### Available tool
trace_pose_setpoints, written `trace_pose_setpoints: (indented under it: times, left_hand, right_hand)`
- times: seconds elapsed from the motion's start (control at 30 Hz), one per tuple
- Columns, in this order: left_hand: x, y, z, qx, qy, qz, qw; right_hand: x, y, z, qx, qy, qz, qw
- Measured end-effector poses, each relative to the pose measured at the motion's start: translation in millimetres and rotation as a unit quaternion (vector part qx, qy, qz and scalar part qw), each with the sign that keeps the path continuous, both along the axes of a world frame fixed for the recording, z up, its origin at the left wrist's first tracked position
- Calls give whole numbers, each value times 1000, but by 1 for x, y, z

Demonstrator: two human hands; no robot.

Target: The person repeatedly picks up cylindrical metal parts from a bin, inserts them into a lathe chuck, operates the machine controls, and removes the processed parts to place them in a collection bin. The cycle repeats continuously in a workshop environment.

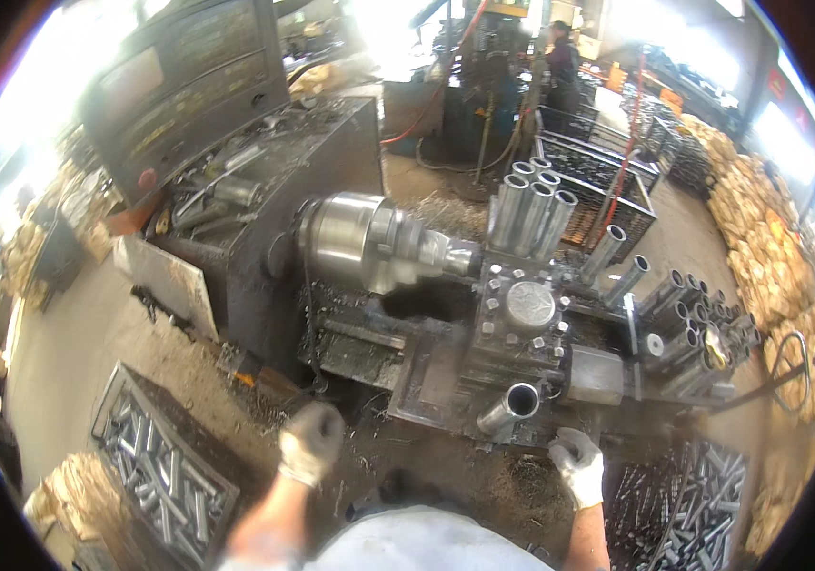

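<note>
My left hand [310,443], in a white and grey work glove, hangs in front of the lathe below the chuck. Motion blurs its fingers, so I cannot tell whether it holds anything. My right hand [577,466], gloved too, is by the front edge of the lathe carriage with fingers curled; whatever they close on is hidden. Just left of it, a short metal tube [510,411] leans on the carriage. Beyond stands the square tool post [528,309] with several bolts. A shiny chuck [350,236] sits at the headstock, to the left of the tool post.
Upright tubes [527,209] cluster behind the tool post, and more tubes [679,314] stand at the right. A bin of cut pieces [165,466] lies lower left; another pile [707,504] is lower right. A person [562,62] stands far back near wire crates [598,181].
</note>
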State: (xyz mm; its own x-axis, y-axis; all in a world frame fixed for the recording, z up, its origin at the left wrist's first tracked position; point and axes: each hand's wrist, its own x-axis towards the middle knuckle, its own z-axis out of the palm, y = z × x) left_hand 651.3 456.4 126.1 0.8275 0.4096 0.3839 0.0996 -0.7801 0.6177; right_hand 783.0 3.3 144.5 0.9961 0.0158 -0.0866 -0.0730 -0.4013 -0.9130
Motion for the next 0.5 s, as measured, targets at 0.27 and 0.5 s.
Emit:
trace_pose_setpoints:
  times: [0.27,0.5]
  left_hand:
    - [-303,-78,-249,-311,426,394,752]
    - [-493,-199,-282,-442,276,604,603]
  right_hand:
    - [45,78,9,-35,-73,229,970]
    - [-24,158,-16,13,-80,380,922]
